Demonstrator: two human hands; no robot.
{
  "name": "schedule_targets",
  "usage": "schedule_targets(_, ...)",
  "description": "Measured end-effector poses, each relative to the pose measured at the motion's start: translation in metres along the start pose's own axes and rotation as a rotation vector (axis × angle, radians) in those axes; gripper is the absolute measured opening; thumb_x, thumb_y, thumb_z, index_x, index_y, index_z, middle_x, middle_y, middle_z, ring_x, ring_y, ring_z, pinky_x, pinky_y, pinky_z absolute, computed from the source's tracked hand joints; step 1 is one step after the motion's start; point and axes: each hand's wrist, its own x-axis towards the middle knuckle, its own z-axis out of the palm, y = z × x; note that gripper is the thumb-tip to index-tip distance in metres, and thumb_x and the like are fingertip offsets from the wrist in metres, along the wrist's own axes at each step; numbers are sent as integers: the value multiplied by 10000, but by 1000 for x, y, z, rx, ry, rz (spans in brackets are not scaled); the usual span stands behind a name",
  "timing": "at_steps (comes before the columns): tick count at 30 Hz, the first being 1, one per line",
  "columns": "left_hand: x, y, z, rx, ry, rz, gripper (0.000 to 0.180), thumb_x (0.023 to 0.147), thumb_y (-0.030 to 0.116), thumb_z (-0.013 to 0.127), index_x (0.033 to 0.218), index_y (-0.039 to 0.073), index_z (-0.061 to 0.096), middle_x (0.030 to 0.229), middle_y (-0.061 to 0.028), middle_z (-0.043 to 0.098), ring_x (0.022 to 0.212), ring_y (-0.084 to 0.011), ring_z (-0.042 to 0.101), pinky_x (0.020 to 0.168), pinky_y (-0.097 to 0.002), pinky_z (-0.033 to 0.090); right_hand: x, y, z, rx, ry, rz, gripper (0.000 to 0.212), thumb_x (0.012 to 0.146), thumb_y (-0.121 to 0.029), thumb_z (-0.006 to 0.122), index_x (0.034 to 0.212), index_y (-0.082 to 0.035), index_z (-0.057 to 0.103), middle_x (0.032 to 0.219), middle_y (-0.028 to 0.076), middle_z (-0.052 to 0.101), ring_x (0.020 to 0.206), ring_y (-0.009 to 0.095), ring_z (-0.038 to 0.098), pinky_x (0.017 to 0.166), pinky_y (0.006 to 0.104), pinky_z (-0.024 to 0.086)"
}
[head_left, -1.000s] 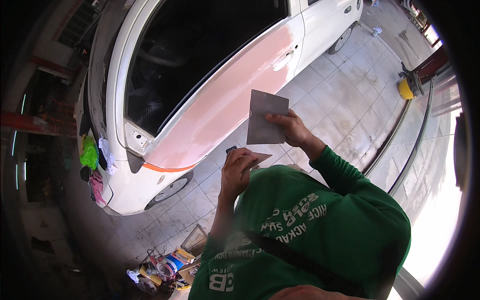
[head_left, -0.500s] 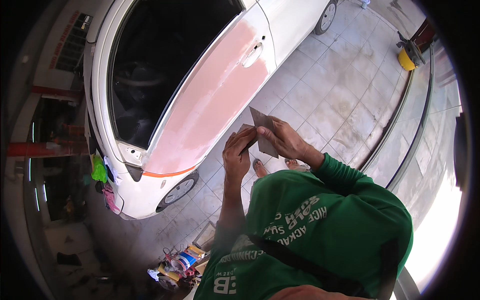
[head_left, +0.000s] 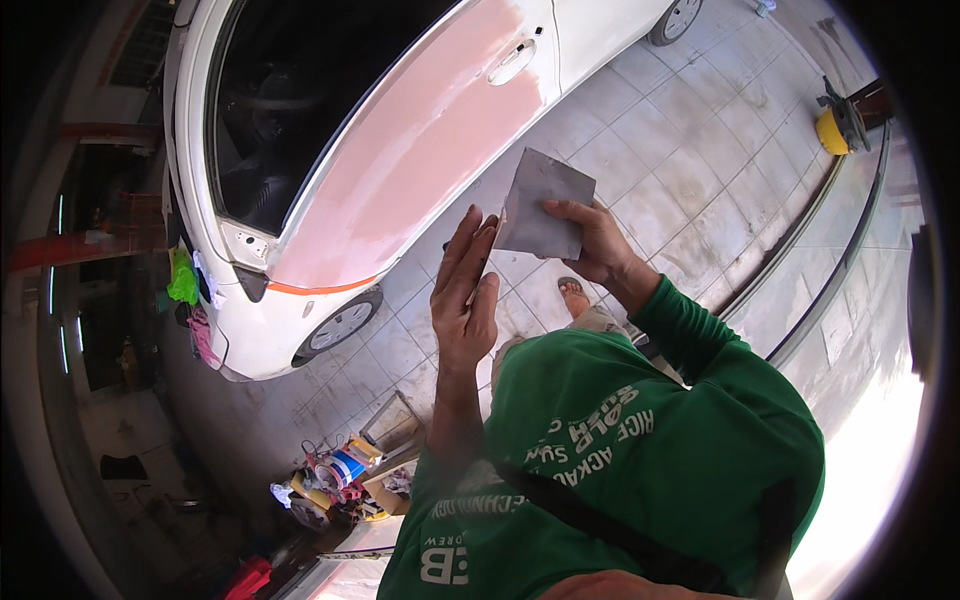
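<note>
My right hand (head_left: pixel 603 243) grips a grey sheet of sandpaper (head_left: pixel 548 190), with the thumb lying across its face. Stretched out along the sheet's left edge are the fingers of my left hand (head_left: pixel 465 295); whether they touch it I cannot tell. Beyond both hands stands a white car (head_left: pixel 590 35). Its front door carries a large dull pink patch (head_left: pixel 400 165) that runs below the window and round the door handle (head_left: pixel 512 62).
A front wheel (head_left: pixel 340 325) is close on the left. Cans, rags and boxes make a cluttered pile (head_left: pixel 345 470) at lower left. A yellow bucket-like container (head_left: pixel 832 130) stands far right beside a glossy panelled wall (head_left: pixel 850 270). Grey tiles (head_left: pixel 690 190) cover the floor.
The sandpaper has turned to show its broad face, raised in my right hand. My left hand's fingers have straightened and moved slightly apart from the right hand. My view has shifted a little.
</note>
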Motion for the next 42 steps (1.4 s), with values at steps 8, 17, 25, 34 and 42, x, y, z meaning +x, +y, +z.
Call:
schedule_targets(8, -161, -75, -45, 342, -373, -448, 354, 846, -29, 506, 1097, 86, 728, 1222, -99, 662, 1153, -300, 618, 983, -389, 505, -38, 16, 49, -351, -105, -124, 511, 922, -241, 658, 1315, 45, 501, 1175, 133, 622, 1094, 232, 611, 873, 363, 526)
schedule_targets(17, -246, -55, -147, 285, -11, -408, 307, 848, -90, 531, 1116, 8, 642, 1140, -168, 660, 1027, -323, 673, 870, -368, 543, -65, 134, 91, -302, -47, 52, 501, 1029, -373, 511, 1303, 46, 523, 1217, 154, 625, 1084, 233, 639, 902, 369, 542)
schedule_targets(25, -355, -41, -221, 190, 201, -510, 467, 867, -98, 505, 1290, 66, 618, 1217, -160, 648, 1095, -302, 653, 930, -372, 522, -106, 227, 112, -987, -247, 247, 606, 1023, -483, 476, 1229, 77, 579, 1075, 151, 684, 974, 198, 650, 864, 318, 522)
schedule_targets(34, -356, -3, -189, 115, 185, -255, 423, 762, -125, 566, 1096, 75, 731, 1158, -110, 700, 1147, -309, 629, 994, -399, 499, -156, 306, 132, -1436, -309, -302, 406, 1019, -369, 527, 1057, 22, 626, 834, 177, 627, 774, 221, 627, 714, 343, 492)
schedule_targets(42, -378, 22, -200, 270, -2, -325, 425, 777, -96, 596, 1144, 82, 714, 1207, -124, 680, 1111, -312, 649, 961, -385, 522, -166, 218, 112, -338, 121, -68, 370, 970, -229, 622, 1234, 22, 555, 1115, 110, 650, 991, 225, 669, 839, 349, 560)
